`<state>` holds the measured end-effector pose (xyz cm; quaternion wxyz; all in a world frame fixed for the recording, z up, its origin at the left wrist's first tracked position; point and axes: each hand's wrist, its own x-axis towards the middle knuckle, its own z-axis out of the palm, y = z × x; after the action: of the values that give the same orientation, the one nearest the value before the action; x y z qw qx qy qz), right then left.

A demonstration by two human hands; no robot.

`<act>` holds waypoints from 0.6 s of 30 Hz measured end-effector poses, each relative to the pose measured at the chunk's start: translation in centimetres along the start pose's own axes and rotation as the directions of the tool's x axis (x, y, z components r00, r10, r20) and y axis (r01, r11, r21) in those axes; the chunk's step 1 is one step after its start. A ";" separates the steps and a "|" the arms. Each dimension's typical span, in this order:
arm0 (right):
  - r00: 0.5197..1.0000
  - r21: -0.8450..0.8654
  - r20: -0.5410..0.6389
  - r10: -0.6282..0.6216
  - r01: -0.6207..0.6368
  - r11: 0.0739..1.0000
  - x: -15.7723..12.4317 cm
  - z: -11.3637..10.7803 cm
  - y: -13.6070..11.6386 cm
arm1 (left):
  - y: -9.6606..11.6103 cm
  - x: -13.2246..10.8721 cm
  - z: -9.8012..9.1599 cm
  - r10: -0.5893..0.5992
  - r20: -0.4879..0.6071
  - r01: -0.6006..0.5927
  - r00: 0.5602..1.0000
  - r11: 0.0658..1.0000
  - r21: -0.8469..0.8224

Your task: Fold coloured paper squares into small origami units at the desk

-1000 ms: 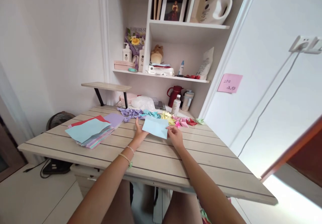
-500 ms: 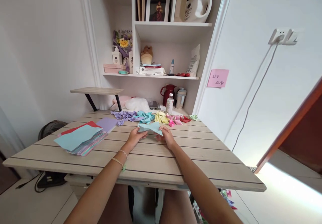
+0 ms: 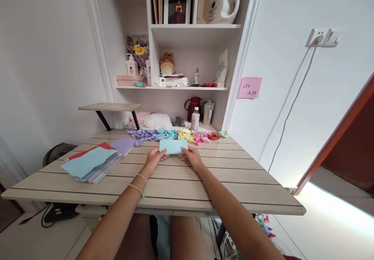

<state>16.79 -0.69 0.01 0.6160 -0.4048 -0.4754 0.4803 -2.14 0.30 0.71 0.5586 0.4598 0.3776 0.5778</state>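
Observation:
A light blue sheet of paper (image 3: 173, 146), folded into a flat rectangle, lies on the wooden table (image 3: 181, 182) between my hands. My left hand (image 3: 154, 158) pinches its lower left corner. At the lower right corner, the fingers of my right hand (image 3: 191, 157) press on the paper. Just behind the sheet runs a row of folded paper shapes (image 3: 175, 134) in purple, teal, yellow, pink, red and green.
A fanned stack of coloured paper sheets (image 3: 93, 160) sits at the table's left. Behind the table, shelves hold bottles, a red jug (image 3: 194, 108), a framed photo and a white kettle. A pink note (image 3: 249, 87) and a cable hang on the right wall.
The blue sheet was held up at an angle, then folded over; it now lies flat as a smaller rectangle with both hands on its near corners. The view shifted rightward.

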 end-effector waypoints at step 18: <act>0.944 -0.223 0.319 -0.079 0.156 0.962 -1.3 0.6 -0.4 | 0.6 0.1 -0.3 0.082 -0.136 -0.102 0.987 0.985 -0.142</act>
<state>16.21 -2.00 0.26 0.5074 -0.3688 -0.6445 0.4372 -2.59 0.38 1.21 0.5382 0.3956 0.3475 0.6581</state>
